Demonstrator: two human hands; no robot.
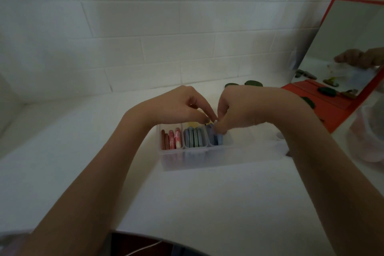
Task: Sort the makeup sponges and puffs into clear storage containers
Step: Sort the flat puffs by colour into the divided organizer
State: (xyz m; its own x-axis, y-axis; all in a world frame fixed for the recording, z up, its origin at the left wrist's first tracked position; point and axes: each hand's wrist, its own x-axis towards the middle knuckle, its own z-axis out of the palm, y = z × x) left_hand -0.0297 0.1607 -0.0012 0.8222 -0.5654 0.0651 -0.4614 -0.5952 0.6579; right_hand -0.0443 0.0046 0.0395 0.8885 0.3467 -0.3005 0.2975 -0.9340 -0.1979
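Blue puff [219,138] between curled fingers [220,129]

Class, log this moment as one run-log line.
left hand: steadying | right hand: pinching light-blue flat puff | clear divided plastic container: third compartment

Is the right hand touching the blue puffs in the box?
Touching. The head view shows the right hand with fingertips curled down onto the blue puffs in the clear container.

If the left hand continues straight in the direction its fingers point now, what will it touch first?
The left hand points right and slightly down, so it would probably first meet the right hand over the blue puffs in the clear container. They may already touch; depth is unclear.
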